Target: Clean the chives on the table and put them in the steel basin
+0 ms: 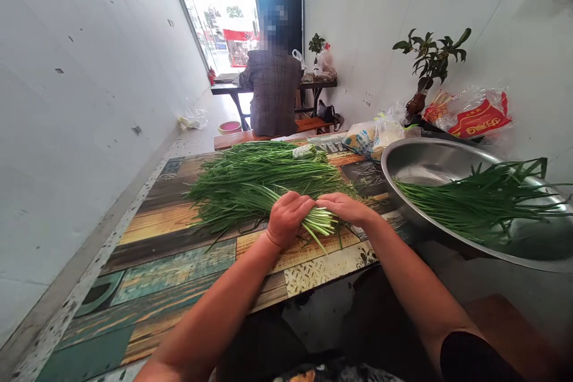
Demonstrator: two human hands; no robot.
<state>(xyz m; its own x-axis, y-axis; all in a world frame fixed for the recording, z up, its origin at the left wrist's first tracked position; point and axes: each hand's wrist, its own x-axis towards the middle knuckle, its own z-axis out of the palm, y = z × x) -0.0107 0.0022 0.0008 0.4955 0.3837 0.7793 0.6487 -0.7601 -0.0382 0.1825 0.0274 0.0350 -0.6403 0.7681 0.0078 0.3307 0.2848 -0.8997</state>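
A bunch of garlic chives (pixel 320 222) is gripped in my left hand (pixel 290 215), whose fingers wrap round it near the pale cut ends. My right hand (pixel 344 208) pinches the same bunch from the right, close beside the left; what its fingertips grasp is partly hidden. The green leaves trail off to the left over the table. Just beyond my hands lies a large heap of garlic chives (pixel 264 170), with a pale bundled piece (pixel 303 151) on top.
To the right, a steel basin (pixel 414 158) holds more chives (pixel 474 197). Plastic bags (pixel 376 136) and a potted plant (pixel 432 54) stand behind it. The wood-patterned table (pixel 179 256) reaches toward a bench (pixel 233 141), where a person (pixel 275 92) sits facing away.
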